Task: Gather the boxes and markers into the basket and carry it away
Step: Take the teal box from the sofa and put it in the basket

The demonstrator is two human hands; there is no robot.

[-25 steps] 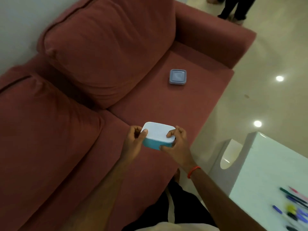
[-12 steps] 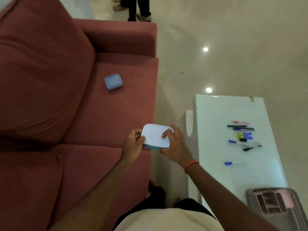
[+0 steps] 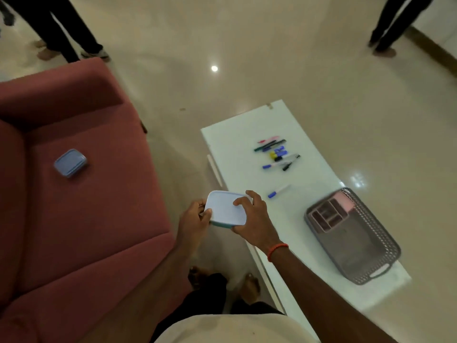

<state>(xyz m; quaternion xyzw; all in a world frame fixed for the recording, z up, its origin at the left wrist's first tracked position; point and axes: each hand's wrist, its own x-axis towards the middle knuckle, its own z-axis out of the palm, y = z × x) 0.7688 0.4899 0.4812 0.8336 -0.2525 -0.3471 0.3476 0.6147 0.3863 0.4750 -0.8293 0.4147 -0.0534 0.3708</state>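
No readable text, labels or numbers anywhere

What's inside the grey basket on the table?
The basket holds a pink divided tray at its far end. The tray's compartments look empty, though they are dark. The rest of the basket floor is bare. No boxes or markers are in it yet.

Glossy cream tile floor [image 3: 284, 58] across the upper frame, with a bright ceiling-light reflection [image 3: 214, 68] at upper centre. Dusky red fabric sofa [image 3: 94, 206] filling the left side, armrest toward the upper left. Low white glossy table [image 3: 247, 134] running diagonally from centre to lower right. Legs of bystanders at the upper left [image 3: 61, 28] and upper right [image 3: 393, 23] (dark trousers).
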